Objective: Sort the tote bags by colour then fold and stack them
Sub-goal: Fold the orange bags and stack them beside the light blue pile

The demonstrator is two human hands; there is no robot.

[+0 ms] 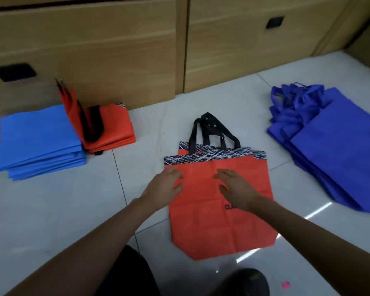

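orange tote bag (220, 221) laid flat on floor (51, 210). left hand (169, 185) and right hand (236, 190) held over its upper half, fingers loose, nothing gripped. light-blue stack (39, 139), orange stack (115, 127) at left; dark-blue pile (338, 150) at right.

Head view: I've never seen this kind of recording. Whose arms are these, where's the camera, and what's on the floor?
No machine: a person wears a camera on the head, looking down at their own arms. The left hand and right hand are over an orange bag spread flat on the tiled floor, fingers loose, gripping nothing. At left sit a folded light blue stack and a folded orange stack. At right lies a pile of unfolded dark blue bags. Wooden drawers stand behind.
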